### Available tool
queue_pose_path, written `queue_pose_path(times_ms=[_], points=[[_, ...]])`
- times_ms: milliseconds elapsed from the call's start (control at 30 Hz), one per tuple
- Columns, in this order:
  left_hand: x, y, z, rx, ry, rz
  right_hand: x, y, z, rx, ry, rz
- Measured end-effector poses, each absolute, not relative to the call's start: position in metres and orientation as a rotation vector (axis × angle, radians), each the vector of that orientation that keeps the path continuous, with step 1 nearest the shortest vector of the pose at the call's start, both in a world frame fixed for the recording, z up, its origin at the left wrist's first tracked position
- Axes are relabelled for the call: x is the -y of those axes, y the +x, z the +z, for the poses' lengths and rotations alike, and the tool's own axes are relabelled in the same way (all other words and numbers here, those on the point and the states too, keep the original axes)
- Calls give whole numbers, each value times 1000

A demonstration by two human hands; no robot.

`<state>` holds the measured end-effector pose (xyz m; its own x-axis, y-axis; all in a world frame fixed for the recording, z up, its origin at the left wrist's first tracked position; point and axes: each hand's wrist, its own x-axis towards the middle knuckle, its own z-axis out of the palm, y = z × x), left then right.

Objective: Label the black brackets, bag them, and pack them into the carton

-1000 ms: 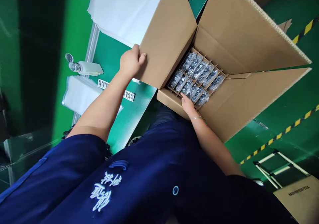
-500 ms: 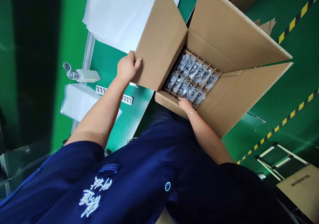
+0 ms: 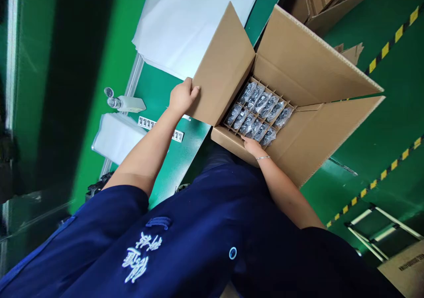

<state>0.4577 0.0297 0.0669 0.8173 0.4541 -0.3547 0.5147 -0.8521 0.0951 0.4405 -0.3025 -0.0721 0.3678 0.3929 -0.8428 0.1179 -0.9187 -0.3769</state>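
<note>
White embroidered characters [image 3: 142,256] on the blue shirt [image 3: 198,209] and black print on a carton [image 3: 406,269] are unreadable.

**Open cardboard box** [image 3: 281,79]: brown corrugated board, seen tilted, just beside the green table [image 3: 152,90]. All four flaps are open. The side flap [image 3: 225,72] stands upright and the two larger flaps spread outwards. Inside, a cardboard divider [image 3: 274,92] forms what appear to be two rows of cells. Each visible cell holds small dark bagged parts [image 3: 261,103] in clear film, too small to identify.
</note>
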Motion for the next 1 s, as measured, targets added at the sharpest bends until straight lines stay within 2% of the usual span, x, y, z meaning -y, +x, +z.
queue_pose_path(times_ms=[333,600,800,900,1000], points=[[-28,460,75,-754,2755,-538,253,452,-101,592,-2304,1624],[-32,458,73,-729,2698,-502,289,445,-110,480,-2336,1595],[-34,458,73,-708,2717,-496,320,441,-95,400,-2384,1524],[-33,450,68,-367,2815,-363,334,425,-72,431,-2415,1430],[-31,438,53,214,2812,-461,350,403,-48,537,-2432,1348]])
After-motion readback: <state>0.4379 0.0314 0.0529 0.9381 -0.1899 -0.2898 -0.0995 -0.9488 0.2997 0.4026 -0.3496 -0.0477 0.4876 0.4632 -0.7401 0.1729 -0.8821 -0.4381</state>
